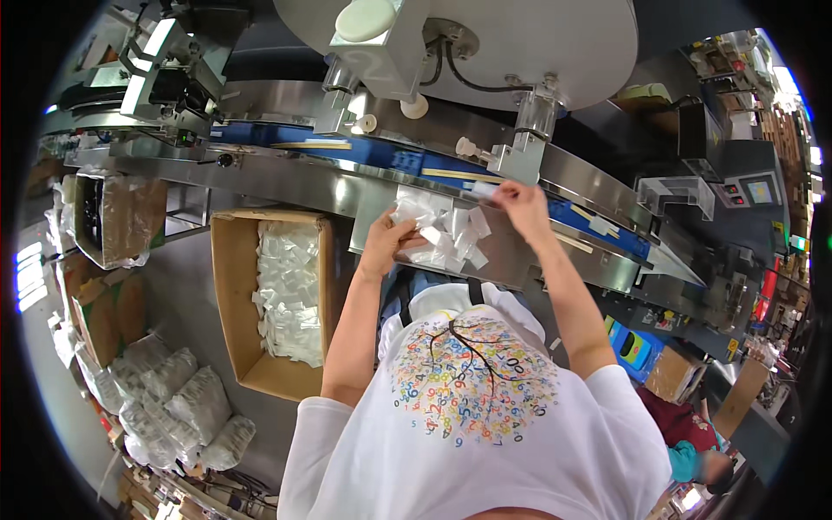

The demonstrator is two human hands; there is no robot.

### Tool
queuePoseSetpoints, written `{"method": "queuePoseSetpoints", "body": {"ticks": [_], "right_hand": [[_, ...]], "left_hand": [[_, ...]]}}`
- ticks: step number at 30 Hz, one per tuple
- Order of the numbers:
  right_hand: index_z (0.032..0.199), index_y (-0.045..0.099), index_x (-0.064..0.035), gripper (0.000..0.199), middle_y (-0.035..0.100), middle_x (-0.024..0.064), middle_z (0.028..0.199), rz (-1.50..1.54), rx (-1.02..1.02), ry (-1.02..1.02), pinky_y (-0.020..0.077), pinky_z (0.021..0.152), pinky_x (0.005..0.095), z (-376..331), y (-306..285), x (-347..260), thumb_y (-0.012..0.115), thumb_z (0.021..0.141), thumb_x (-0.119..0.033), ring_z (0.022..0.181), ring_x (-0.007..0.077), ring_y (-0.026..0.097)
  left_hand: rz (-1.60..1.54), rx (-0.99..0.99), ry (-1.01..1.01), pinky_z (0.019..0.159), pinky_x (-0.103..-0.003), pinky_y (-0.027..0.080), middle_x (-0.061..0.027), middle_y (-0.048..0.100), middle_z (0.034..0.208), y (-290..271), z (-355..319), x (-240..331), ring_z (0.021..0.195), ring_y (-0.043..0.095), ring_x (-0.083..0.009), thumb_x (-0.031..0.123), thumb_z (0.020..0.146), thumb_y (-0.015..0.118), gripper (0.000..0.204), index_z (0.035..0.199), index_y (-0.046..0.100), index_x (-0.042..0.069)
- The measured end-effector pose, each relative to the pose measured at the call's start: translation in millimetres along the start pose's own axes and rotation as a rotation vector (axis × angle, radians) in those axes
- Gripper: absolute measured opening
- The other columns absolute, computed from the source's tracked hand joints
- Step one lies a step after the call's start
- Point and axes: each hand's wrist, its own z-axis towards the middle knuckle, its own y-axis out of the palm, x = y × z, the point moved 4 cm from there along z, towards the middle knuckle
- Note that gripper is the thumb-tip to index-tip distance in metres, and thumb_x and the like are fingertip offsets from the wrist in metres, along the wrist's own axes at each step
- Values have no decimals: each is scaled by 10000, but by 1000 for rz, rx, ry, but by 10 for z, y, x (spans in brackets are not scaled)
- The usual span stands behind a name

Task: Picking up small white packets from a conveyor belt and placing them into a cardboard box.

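Note:
A loose pile of small, flat white packets point(444, 230) lies on a steel ledge point(368, 227) in front of me. My left hand point(387, 243) is at the pile's left edge, its thumb and fingers closed around some of the packets. Over the blue conveyor belt, my right hand point(524, 208) pinches one small white packet point(483, 188) between thumb and fingertips. Thin pale strips point(461, 176) lie along the belt point(373, 153) beside that hand.
An open cardboard box point(227, 295) full of white packets stands left of my arm. Filled clear bags point(195, 403) lie farther left. A large grey disc point(555, 43) with metal fittings overhangs the belt. Another person's maroon garment point(680, 425) shows at lower right.

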Motion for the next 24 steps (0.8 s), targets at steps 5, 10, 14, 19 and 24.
{"method": "queuePoseSetpoints", "body": {"ticks": [5,10,14,19,24], "right_hand": [[811,632,-13,221,625,121,774,-267,228,-240,475,657,337,10,-140,-118,678,722,-210,697,222,594],[802,654,7,258,638,88,728,252,-559,231,453,643,283,-462,559,-367,678,722,-238,678,145,585],[844,625,0,211,627,77,701,-71,-36,-124,453,608,279,1,228,-449,654,763,-192,635,164,571],[966,548,-21,389,577,85,874,-118,40,-317,474,674,283,163,401,-556,755,658,-140,714,188,552],[827,548,-13,278,523,71,703,63,-185,-167,426,610,272,-87,806,-766,722,692,-184,642,148,484]], "left_hand": [[-150,-59,2,720,-306,557,-163,597,966,162,-128,125,847,635,-231,48,851,511,292,1114,444,-59],[-220,-85,25,735,-303,553,-172,587,1002,159,-88,93,890,625,-234,38,851,500,258,1088,469,-59],[-155,-19,39,676,-283,557,-167,610,923,2,-105,123,816,641,-226,53,838,522,240,1039,492,-75],[228,124,-67,599,-257,550,-140,623,795,52,-122,180,683,650,-200,75,813,561,224,963,522,-86],[290,106,-5,571,-270,541,-164,629,767,52,-143,100,668,655,-209,148,792,609,314,932,517,-117]]}}
